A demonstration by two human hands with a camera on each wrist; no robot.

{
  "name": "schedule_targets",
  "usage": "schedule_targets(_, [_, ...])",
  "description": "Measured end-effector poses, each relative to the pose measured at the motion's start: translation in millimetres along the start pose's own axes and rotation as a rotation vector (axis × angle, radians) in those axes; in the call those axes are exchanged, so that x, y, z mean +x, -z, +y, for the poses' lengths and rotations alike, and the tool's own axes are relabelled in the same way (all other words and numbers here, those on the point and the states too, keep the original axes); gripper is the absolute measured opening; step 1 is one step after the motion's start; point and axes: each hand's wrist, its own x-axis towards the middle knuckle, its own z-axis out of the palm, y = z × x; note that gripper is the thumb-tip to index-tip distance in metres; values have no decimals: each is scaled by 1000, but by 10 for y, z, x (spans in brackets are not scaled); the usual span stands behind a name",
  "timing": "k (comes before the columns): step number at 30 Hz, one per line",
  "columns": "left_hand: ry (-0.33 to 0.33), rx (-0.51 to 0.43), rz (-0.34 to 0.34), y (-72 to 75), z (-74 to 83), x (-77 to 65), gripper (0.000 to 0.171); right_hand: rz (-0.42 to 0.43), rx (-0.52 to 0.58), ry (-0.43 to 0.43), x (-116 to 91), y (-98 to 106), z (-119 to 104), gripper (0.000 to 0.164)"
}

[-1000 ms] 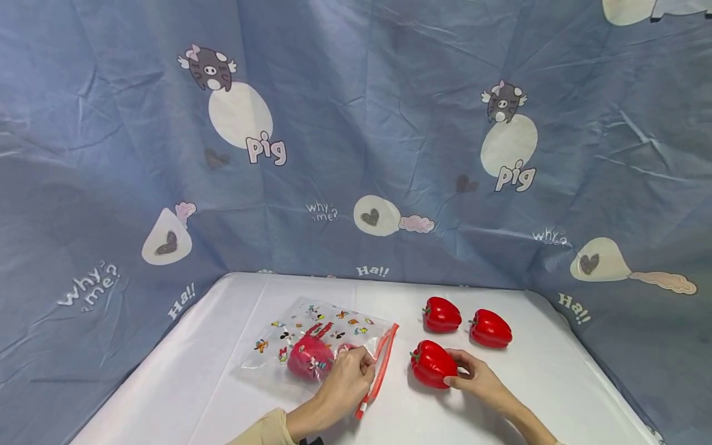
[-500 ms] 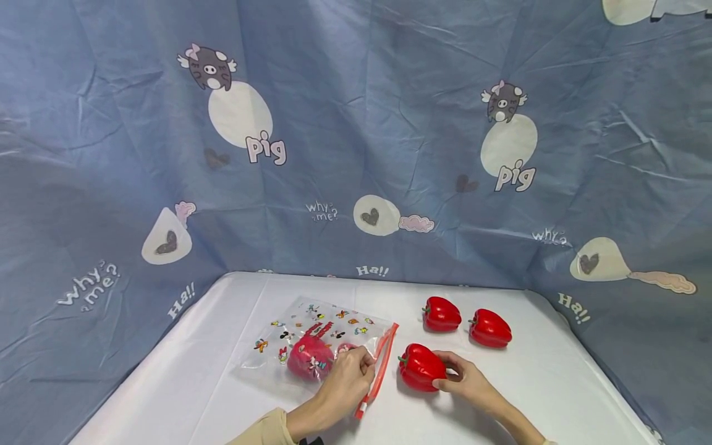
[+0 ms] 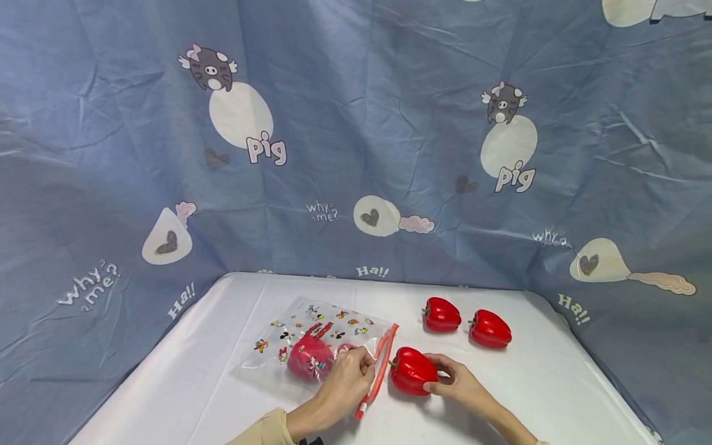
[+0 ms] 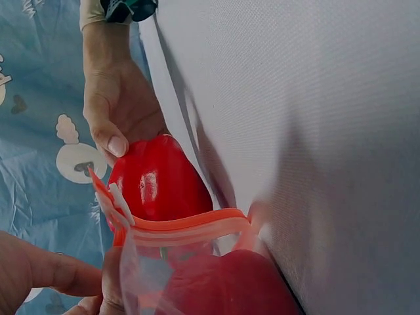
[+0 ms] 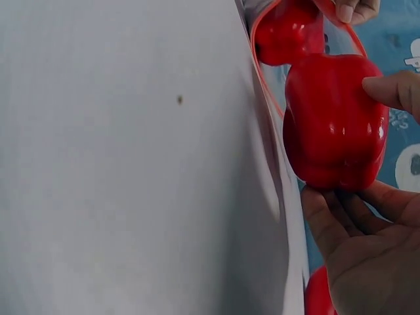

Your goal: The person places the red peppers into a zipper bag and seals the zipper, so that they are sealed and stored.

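Note:
A clear zip bag with cartoon prints lies on the table, its red-orange zip edge facing right. My left hand pinches the bag's top layer near this edge, and the mouth gapes in the left wrist view. Inside the bag is a red bell pepper; part of another red shape shows behind my left hand. My right hand grips a red bell pepper from the right, thumb on one side and fingers on the other. Its green stem points at the bag mouth, right beside the zip edge.
Two more red bell peppers, one at the back and one farther right, lie beyond my right hand. A white cloth covers the table. Blue printed fabric hangs around its back and sides.
My right hand has moved left with the bell pepper, from a gap away to right beside the bag's mouth. My left hand and the bag have stayed in place.

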Motion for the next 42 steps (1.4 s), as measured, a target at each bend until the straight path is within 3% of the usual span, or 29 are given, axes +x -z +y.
schedule_targets(11, [14,15,-6,-18,0,-1,11,14,-27,-63,44,-131,-16,63])
schedule_targets(25, [15,23,3,-18,2,8,12,-3,-29,39,56,-263,-48,61])
schedule_targets(42, [30,-46,-42,-9,-4,-3,10,59,-46,-5,81,-335,-64,61])
